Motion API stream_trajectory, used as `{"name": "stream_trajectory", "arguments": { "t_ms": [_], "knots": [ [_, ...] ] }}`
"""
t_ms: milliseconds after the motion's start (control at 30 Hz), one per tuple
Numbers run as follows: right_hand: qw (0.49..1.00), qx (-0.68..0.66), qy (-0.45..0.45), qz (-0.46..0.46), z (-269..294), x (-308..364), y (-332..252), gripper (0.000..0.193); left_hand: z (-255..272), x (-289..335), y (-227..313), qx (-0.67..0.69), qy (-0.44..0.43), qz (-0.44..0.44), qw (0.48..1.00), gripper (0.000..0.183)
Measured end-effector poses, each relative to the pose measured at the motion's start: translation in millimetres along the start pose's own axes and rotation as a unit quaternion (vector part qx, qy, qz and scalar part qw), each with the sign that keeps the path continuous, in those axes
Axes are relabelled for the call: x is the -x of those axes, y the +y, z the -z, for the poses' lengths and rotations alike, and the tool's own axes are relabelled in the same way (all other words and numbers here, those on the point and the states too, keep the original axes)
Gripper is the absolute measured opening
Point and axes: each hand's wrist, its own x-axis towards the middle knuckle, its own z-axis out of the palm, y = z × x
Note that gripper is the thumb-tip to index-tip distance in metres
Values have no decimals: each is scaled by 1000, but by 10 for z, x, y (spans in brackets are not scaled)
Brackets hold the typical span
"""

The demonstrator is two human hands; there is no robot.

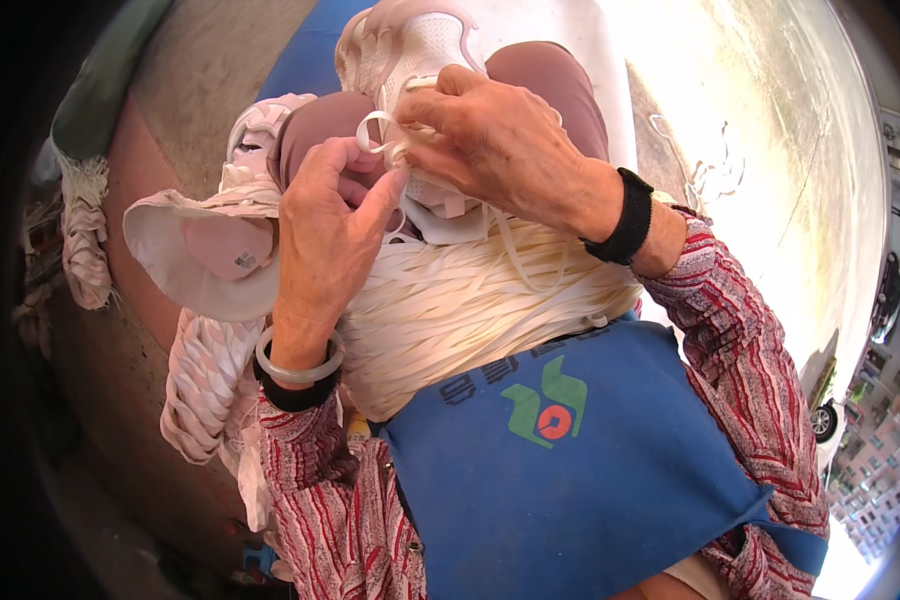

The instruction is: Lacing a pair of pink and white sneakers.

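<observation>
A white and pale pink sneaker (430, 48) rests between my knees, its toe pointing away. A flat white shoelace (363, 128) makes a small loop between my hands, above the sneaker's near end. My left hand (332, 215) pinches the lace between thumb and fingers. Just right of it, my right hand (500, 145) has its fingers curled down over the sneaker, closed on the same lace; its fingertips are partly hidden. Under my wrists, a thick bundle of cream laces (470, 300) lies across my lap, with loose strands hanging over it.
Another pale sneaker (255, 140) and a white shoe-like piece with a pink inside (205, 255) lie by my left leg. Below them hangs a braided hank of white laces (205, 385). A blue apron (570, 470) covers my lap. Loose laces (715, 175) lie on the floor at right.
</observation>
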Motion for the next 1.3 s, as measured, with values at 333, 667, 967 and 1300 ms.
{"name": "stream_trajectory", "arguments": {
  "t_ms": [333,667,967,1300],
  "knots": [
    [916,-340,-16,-212,169,-54,223,21,1,-52,-69,7,-48,60,997,17],
    [984,-163,26,-68,270,130,276,18,61,-68,-95,26,-120,3,992,12],
    [993,-94,-7,-75,304,463,331,22,25,-71,29,85,-129,29,988,11],
    [990,-106,17,-91,225,420,345,21,20,-95,8,100,-92,75,988,16]
  ]
}}
